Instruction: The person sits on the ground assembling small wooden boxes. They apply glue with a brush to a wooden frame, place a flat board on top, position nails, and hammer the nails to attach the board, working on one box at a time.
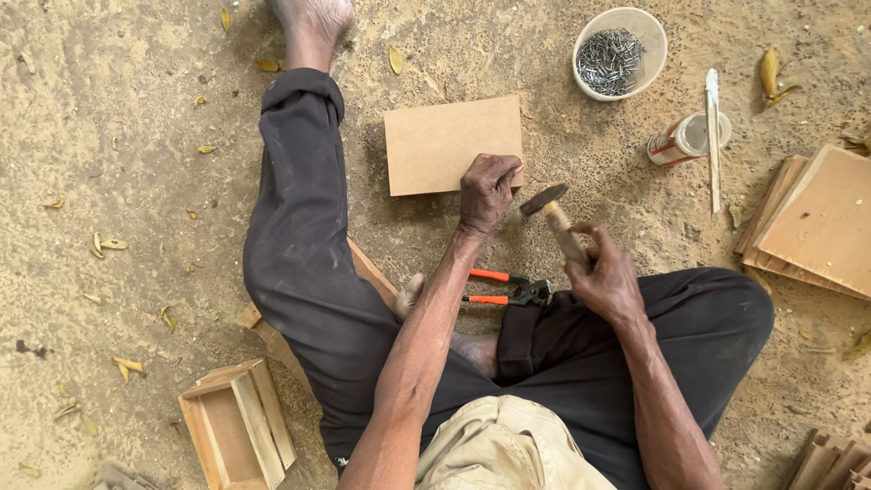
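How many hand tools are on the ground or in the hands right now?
2. The hammer is in the right hand, beside the left hand. Orange-handled pincers lie on the ground between the legs. Others may be hidden.

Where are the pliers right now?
The orange-handled pliers lie on the ground between the person's legs, just below the left hand and left of the right hand.

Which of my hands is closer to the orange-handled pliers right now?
Right. Your right hand, gripping the hammer, sits just beside the pliers; your left hand is farther up, at the board's edge.
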Demonstrator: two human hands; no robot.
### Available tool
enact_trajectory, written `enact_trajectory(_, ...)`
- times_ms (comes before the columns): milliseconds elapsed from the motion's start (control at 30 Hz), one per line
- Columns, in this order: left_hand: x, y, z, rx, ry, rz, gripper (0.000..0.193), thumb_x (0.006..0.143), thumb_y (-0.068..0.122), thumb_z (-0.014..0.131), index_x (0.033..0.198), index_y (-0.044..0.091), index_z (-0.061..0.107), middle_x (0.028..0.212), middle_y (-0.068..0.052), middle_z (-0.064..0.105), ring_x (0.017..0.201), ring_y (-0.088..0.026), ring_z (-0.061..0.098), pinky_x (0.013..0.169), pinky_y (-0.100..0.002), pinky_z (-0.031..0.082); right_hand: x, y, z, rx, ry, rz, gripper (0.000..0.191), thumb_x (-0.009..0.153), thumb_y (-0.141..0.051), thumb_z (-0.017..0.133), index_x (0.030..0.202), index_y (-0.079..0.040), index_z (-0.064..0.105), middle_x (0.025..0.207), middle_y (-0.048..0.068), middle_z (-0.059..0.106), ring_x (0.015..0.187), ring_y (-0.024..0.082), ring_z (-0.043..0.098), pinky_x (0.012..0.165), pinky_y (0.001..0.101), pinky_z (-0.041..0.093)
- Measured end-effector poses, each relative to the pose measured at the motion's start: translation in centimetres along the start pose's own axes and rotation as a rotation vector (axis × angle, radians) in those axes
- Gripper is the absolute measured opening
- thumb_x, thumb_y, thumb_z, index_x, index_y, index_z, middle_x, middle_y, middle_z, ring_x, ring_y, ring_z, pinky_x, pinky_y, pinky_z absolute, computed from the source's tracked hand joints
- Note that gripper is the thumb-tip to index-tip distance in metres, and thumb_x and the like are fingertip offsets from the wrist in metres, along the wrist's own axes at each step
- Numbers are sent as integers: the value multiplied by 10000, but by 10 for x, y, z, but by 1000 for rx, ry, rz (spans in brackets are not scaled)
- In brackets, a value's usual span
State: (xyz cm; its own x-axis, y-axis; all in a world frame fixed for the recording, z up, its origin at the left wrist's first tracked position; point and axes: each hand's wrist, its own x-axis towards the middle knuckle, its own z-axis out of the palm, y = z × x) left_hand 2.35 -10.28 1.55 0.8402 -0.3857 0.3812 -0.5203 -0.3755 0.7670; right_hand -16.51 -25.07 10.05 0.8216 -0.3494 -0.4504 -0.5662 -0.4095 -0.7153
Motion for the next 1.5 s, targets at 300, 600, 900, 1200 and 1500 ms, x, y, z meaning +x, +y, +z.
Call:
enact_trajectory(300, -3, 7, -1, -67, 9, -62, 216, 963, 97, 722, 1163, 139, 654, 924, -7, 744, 900, -178, 709, 756, -312, 620, 2, 7, 9, 178, 318, -419, 658, 973, -58, 708, 1537, -64, 371, 1019, 251, 732, 797, 259, 731, 659, 381, 632)
enact_trajectory(600, -2, 12, -2, -49, 31, -48, 263, 988, 126, 701, 1232, 119, 605, 957, -18, 733, 939, -190, 721, 788, -339, 618, -1, 2, 5, 37, 391, -409, 784, 941, -15, 715, 1603, -79, 301, 893, 171, 706, 711, 226, 705, 605, 385, 591)
enact_trajectory(900, -1, 11, 2, -37, 33, -14, 216, 1002, 127, 683, 1204, 105, 610, 956, -28, 728, 917, -189, 716, 788, -330, 625, 5, -4, 12, -105, 364, -414, 826, 899, -62, 799, 1591, -88, 350, 754, 154, 647, 601, 229, 644, 544, 407, 502)
enact_trajectory(1200, -6, 10, 5, -16, 17, 14, 232, 1029, 126, 635, 1246, 71, 573, 958, -59, 697, 918, -211, 702, 786, -336, 628, 15, 7, 21, -108, 340, -526, 729, 940, -66, 784, 1564, -90, 406, 982, 182, 724, 618, 183, 667, 498, 313, 566)
enact_trajectory(1500, -9, 4, 9, 44, 13, 56, 240, 1017, 111, 614, 1233, 34, 542, 1014, -68, 698, 961, -229, 683, 811, -328, 623, 14, 23, 30, -247, 363, -524, 623, 961, -146, 737, 1526, -78, 483, 909, 191, 719, 544, 173, 571, 448, 325, 506)
